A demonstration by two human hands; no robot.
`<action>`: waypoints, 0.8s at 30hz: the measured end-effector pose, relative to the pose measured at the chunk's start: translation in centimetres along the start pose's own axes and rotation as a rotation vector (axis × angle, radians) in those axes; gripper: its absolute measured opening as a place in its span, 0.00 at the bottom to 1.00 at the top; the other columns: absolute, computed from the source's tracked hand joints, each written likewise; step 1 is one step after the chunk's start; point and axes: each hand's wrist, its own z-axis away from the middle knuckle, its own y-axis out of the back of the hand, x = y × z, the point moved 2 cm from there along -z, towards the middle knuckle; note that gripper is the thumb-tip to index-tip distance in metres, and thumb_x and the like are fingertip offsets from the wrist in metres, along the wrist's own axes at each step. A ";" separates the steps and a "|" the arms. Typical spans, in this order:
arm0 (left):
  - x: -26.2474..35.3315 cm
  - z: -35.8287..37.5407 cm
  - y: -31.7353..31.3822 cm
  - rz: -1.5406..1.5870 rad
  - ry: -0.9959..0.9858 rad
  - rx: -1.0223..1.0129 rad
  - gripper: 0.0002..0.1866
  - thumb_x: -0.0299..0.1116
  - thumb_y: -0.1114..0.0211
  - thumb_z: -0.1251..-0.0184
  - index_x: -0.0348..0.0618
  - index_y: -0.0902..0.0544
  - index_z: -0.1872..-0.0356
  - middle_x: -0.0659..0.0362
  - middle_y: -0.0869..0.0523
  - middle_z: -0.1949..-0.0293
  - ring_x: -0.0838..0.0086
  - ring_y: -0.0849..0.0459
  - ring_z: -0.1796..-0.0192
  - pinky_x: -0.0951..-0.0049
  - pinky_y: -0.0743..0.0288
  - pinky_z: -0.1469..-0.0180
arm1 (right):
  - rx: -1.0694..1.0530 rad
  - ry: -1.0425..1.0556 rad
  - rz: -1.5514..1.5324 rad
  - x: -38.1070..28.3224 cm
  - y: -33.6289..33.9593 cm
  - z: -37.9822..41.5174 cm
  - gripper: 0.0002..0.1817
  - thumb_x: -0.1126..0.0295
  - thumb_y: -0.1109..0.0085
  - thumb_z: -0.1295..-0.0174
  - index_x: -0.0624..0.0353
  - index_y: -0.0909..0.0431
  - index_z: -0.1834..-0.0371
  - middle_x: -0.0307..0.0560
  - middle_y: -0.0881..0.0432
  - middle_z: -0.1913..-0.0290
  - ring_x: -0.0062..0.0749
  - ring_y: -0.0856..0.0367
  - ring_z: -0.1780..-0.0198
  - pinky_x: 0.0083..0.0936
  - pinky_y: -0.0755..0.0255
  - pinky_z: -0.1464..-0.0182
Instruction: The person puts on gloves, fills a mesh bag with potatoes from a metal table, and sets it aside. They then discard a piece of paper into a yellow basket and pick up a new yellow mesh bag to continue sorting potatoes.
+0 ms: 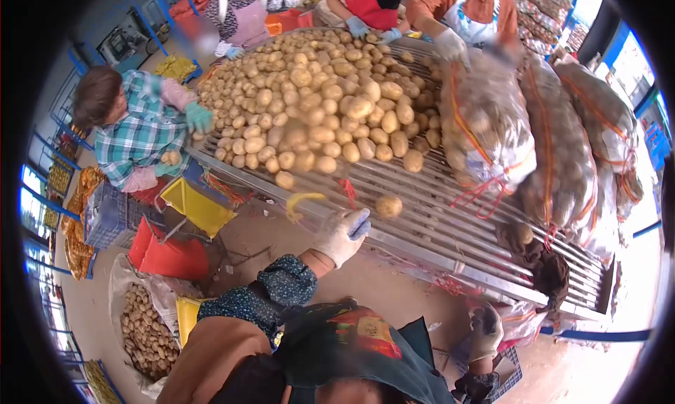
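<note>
My left hand (342, 237), in a pale glove with grey-blue fingertips, is at the near edge of the slatted metal table (422, 225). Its fingers are curled together, and whatever they hold is hidden. A single potato (389, 206) lies on the slats just beyond it, near a red tie (348, 192) and a yellow strip (301, 204). Low on the right, my gloved right hand (485, 331) has its fingers bent in, beside a pinkish clear plastic bag (522, 322) below the table edge. I cannot make out what is in it.
A large potato heap (309, 102) covers the table's far left. Filled mesh sacks (485, 123) lie on the right, near a dark cloth (552, 274). Several gloved people stand around the table. A potato sack (148, 330) and a yellow chair (197, 206) are at left.
</note>
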 end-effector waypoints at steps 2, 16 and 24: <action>-2.4 -0.1 3.1 -0.100 0.167 0.069 0.15 0.34 0.31 0.35 0.42 0.16 0.49 0.48 0.13 0.58 0.50 0.14 0.56 0.58 0.19 0.52 | -0.133 0.066 -0.011 -6.7 -6.7 -4.2 0.11 0.72 0.39 0.35 0.63 0.16 0.53 0.56 0.13 0.52 0.46 0.14 0.52 0.35 0.22 0.45; -1.3 13.3 9.7 -0.290 0.701 0.033 0.20 0.45 0.40 0.31 0.50 0.19 0.42 0.47 0.15 0.49 0.49 0.18 0.45 0.54 0.25 0.41 | -0.680 0.495 0.586 -24.6 -36.9 -18.3 0.27 0.52 0.32 0.39 0.65 0.16 0.49 0.59 0.14 0.47 0.49 0.16 0.42 0.36 0.22 0.42; -4.6 15.9 12.2 -0.249 0.849 -0.103 0.22 0.49 0.40 0.33 0.49 0.19 0.43 0.46 0.17 0.43 0.49 0.21 0.39 0.55 0.27 0.37 | -0.669 0.339 0.792 -25.9 -42.1 -17.9 0.28 0.53 0.25 0.45 0.62 0.17 0.48 0.56 0.15 0.44 0.50 0.17 0.42 0.40 0.22 0.43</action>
